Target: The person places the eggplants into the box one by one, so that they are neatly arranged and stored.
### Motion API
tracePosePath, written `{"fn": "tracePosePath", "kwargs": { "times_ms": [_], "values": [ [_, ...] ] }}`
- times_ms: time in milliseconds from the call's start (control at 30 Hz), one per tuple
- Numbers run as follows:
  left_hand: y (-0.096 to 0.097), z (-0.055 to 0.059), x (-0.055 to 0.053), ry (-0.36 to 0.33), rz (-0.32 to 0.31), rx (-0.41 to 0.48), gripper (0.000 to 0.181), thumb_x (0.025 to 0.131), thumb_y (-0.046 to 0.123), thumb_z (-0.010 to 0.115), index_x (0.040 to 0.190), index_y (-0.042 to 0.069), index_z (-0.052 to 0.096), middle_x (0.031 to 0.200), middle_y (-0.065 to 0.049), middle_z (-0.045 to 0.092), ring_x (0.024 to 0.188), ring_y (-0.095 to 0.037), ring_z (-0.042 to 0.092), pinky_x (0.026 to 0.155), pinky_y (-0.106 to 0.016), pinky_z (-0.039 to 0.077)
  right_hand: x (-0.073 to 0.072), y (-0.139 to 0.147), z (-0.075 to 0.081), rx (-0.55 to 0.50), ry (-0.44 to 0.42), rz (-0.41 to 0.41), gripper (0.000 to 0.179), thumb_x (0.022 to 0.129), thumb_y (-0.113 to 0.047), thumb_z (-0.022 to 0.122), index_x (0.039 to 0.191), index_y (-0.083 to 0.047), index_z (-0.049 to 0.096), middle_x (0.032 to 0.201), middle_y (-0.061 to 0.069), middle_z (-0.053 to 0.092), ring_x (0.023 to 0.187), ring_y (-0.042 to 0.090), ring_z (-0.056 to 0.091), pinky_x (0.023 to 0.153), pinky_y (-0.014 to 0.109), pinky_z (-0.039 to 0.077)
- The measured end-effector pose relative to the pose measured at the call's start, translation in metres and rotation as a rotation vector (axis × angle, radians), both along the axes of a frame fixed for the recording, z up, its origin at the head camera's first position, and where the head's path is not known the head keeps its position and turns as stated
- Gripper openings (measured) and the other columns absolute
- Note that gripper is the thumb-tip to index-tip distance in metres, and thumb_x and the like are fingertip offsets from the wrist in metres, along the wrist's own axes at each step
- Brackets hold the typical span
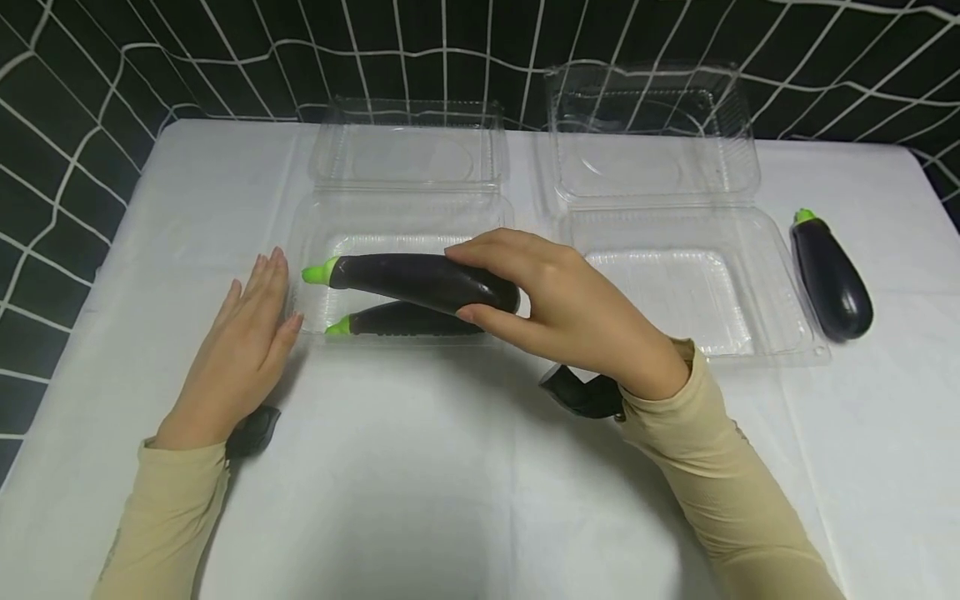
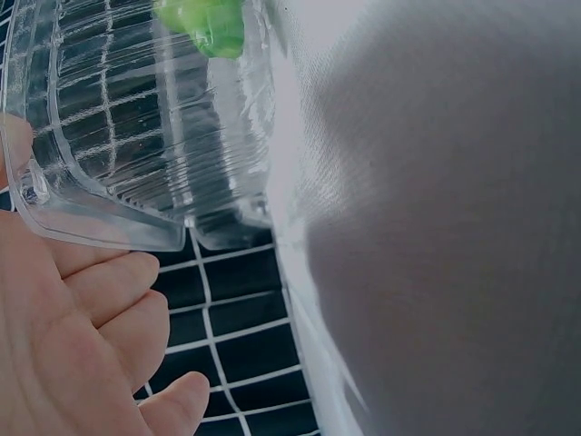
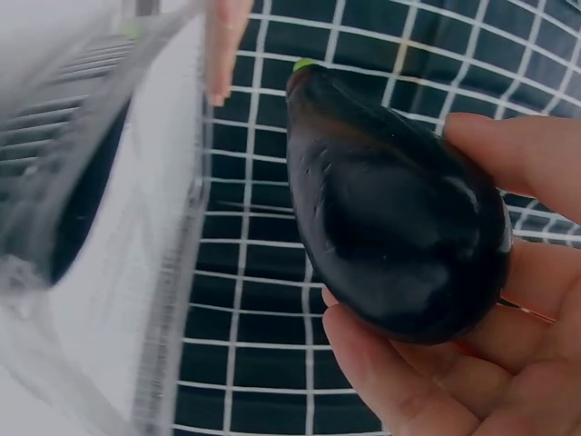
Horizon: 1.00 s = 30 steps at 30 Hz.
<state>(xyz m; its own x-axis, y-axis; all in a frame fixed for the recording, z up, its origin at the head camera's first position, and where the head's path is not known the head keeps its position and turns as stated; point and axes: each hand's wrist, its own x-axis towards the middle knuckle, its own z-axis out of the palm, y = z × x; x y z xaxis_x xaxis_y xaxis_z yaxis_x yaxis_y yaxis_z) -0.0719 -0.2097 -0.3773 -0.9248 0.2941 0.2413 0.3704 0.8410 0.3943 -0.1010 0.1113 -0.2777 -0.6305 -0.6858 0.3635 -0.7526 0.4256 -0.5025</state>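
My right hand (image 1: 555,292) grips a dark eggplant (image 1: 405,279) by its thick end, fingers over the top and thumb on the near side. Its green stem points left. Below it, a second eggplant (image 1: 412,319) lies in the left clear plastic container (image 1: 405,217), partly hidden by the held one. In the right wrist view the held eggplant (image 3: 399,209) shows its rounded end between thumb and fingers. My left hand (image 1: 236,358) rests at the container's left side with fingers extended; the left wrist view shows these fingers (image 2: 118,300) beside the clear wall.
A second clear container (image 1: 780,275) stands on the right with its lid (image 1: 656,158) raised. Beyond its right side another eggplant (image 1: 832,279) lies on the white tablecloth (image 1: 390,483). White netting (image 1: 465,54) over a dark backing borders the table.
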Motion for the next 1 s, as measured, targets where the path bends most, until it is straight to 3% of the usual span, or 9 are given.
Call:
{"fn": "tracePosePath", "kwargs": {
  "times_ms": [500, 1000],
  "values": [
    [0.001, 0.001, -0.002, -0.004, 0.002, -0.004, 0.06, 0.102, 0.028, 0.04, 0.147, -0.006, 0.021, 0.152, -0.018, 0.022, 0.142, -0.027, 0.016, 0.115, -0.046, 0.01, -0.017, -0.002, -0.019, 0.085, -0.087, -0.011, 0.041, 0.087, -0.017, 0.069, 0.121, 0.004, 0.06, 0.117, 0.012, 0.063, 0.113, 0.022, 0.056, 0.098, 0.031, 0.042],
    [0.0, 0.0, 0.0, -0.004, 0.002, -0.002, 0.059, 0.102, 0.029, 0.039, 0.147, -0.006, 0.021, 0.152, -0.018, 0.021, 0.142, -0.027, 0.016, 0.114, -0.047, 0.011, -0.024, -0.001, -0.029, 0.121, -0.149, -0.022, 0.042, 0.088, -0.017, 0.068, 0.123, 0.004, 0.059, 0.12, 0.013, 0.061, 0.115, 0.022, 0.055, 0.099, 0.031, 0.041]
  ]
}}
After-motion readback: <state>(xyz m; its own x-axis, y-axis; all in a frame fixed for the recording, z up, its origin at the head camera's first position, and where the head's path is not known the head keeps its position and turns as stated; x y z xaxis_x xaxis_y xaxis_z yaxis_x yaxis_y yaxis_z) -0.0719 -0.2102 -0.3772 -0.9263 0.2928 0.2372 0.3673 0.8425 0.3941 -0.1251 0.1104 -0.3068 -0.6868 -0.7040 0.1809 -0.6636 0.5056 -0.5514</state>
